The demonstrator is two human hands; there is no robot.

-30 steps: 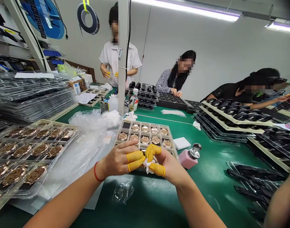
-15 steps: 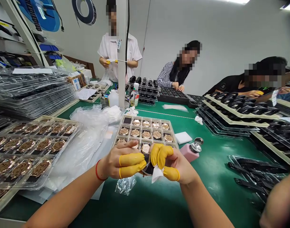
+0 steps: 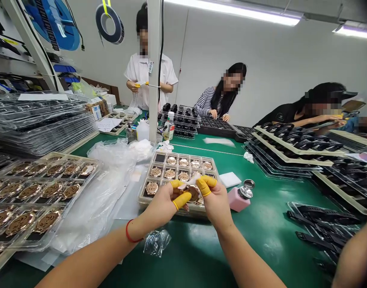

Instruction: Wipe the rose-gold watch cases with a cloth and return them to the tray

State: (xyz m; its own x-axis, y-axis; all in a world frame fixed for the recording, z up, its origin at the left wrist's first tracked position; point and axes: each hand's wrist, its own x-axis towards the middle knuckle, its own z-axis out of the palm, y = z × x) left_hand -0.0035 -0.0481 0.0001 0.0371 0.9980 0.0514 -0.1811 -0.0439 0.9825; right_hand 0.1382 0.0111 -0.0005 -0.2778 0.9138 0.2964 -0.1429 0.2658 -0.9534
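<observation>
My left hand [image 3: 163, 198], in yellow finger cots, is closed on a rose-gold watch case [image 3: 194, 193]. The round brown back of the case faces up toward me. My right hand [image 3: 215, 198], also in yellow finger cots, pinches a white wipe [image 3: 195, 178] at the far edge of the case. Fingers partly cover both the case and the wipe. Under and beyond my hands lies a compartmented tray [image 3: 140, 195] with several similar watch cases, each in its own pocket. The near part of this tray is partly hidden by my hands.
A pink pump bottle [image 3: 239, 199] and a white pad [image 3: 230, 179] are right of the tray. Crumpled clear plastic [image 3: 157, 242] lies in front. More watch cases fill a left tray [image 3: 95, 168]. Black straps [image 3: 321, 228] lie at right. A white post [image 3: 153, 80] stands ahead; several co-workers sit or stand beyond.
The watch case has turned over from its dark face to its brown back. My left fingers have curled around it, and the wipe has moved from below the case to its far edge.
</observation>
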